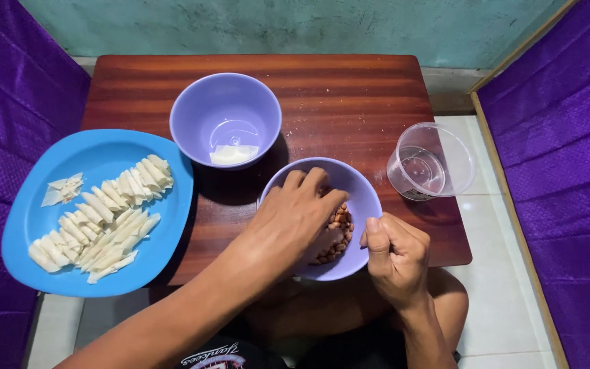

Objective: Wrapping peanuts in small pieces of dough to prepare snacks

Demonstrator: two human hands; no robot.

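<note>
Head view: the left hand reaches into a lavender bowl of peanuts at the 6 o'clock edge of the dark wooden surface, its fingers curled down over the nuts; whether they grip any is hidden. The right hand is closed at the bowl's 4 o'clock rim, thumb up; what it holds cannot be made out. At 12 o'clock sits a second lavender bowl holding a pale scrap. At 9 o'clock, a blue plate of sliced white strips overhangs the edge. At 3 o'clock, a clear plastic cup lies tilted. Purple fabric flanks both sides; a green wall stands behind.
</note>
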